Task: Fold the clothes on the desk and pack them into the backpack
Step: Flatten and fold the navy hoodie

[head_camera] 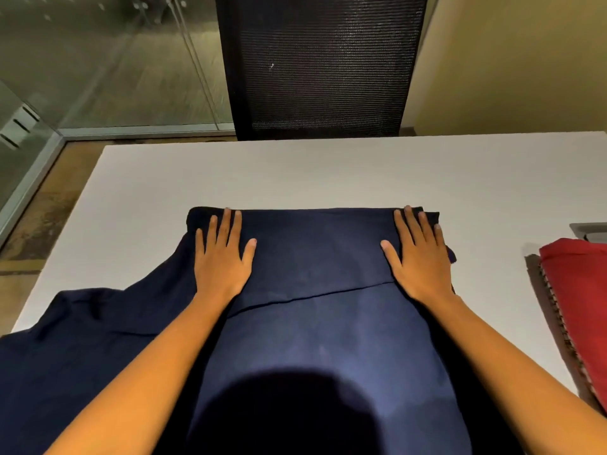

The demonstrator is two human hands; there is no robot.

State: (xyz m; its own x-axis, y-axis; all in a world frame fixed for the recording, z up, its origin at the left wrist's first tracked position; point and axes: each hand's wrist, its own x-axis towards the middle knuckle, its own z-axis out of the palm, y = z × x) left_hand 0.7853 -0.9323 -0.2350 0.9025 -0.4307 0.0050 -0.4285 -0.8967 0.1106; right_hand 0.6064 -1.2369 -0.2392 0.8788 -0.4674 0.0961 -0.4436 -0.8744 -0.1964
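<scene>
- Garment: plain dark navy.
- Surface: plain white.
- Folded cloth at right: red, over a brown patterned one.
- Far chair: black mesh.

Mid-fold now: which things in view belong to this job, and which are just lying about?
Job: navy garment, left hand and right hand pressing it flat, red folded cloth, brown cloth under it, desk.
Lying about: black mesh chair, grey desk port. Backpack not in view.

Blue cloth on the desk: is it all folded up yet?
Only partly. The navy garment has its far end folded over, pressed flat by the left hand and right hand; its left side lies spread loose.
</scene>
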